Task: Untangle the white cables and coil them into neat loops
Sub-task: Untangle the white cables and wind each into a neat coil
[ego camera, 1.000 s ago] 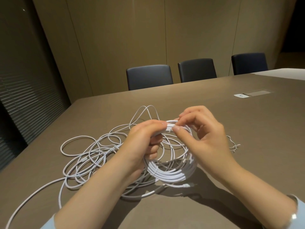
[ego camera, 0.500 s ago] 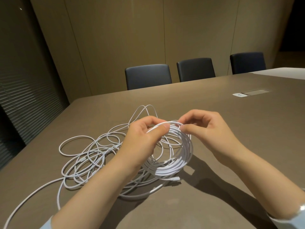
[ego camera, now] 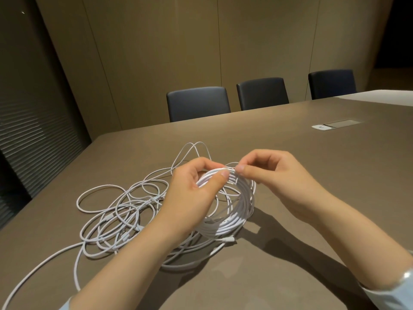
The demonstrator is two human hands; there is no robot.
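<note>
— What could we not make out around the left hand (ego camera: 192, 193)?

— Its palm and wrist covered the near side of the coil (ego camera: 237, 211), so we could not follow those turns. Left of that hand, the loose cables (ego camera: 116, 215) crossed too often for us to count them, and one strand ran off the bottom-left edge.

— And by the right hand (ego camera: 274, 177)?

— Its fingertips (ego camera: 240, 168) hid the strand they pinched. Both forearms were cut off by the bottom edge. The connector (ego camera: 228, 239) below the hands was too small to identify.

left hand (ego camera: 196, 193): thumb and fingers pinched shut | right hand (ego camera: 274, 175): fingertips pinched, wrist raised
</note>
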